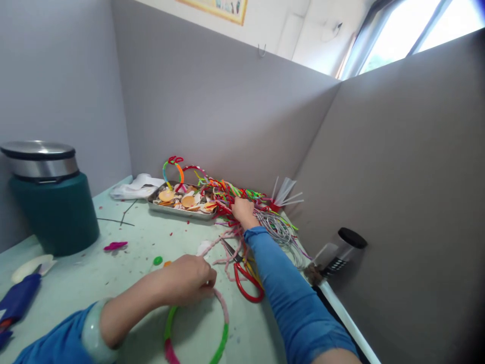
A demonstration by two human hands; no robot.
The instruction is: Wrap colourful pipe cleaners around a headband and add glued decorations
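Observation:
My left hand (193,279) pinches the top of a hoop (225,308) wrapped in fuzzy pink, green and magenta pipe cleaner. The hoop's lower edge runs out of view. A pale pink pipe cleaner (212,246) stretches from beside this hand toward the heap. Farther back, my right hand (243,210) is closed among a tangled heap of colourful pipe cleaners (227,189); its fingertips are partly hidden there. Red-handled scissors (246,285) lie between my arms, partly opened, just right of the left hand.
A metal tray (182,214) of buttons and shell-like pieces sits at the back, near a decorated hoop (182,172). Grey wire coils (280,227) lie right of the heap. A green canister (53,212) and blue tool (20,298) are left; a clear tube (337,253) leans right.

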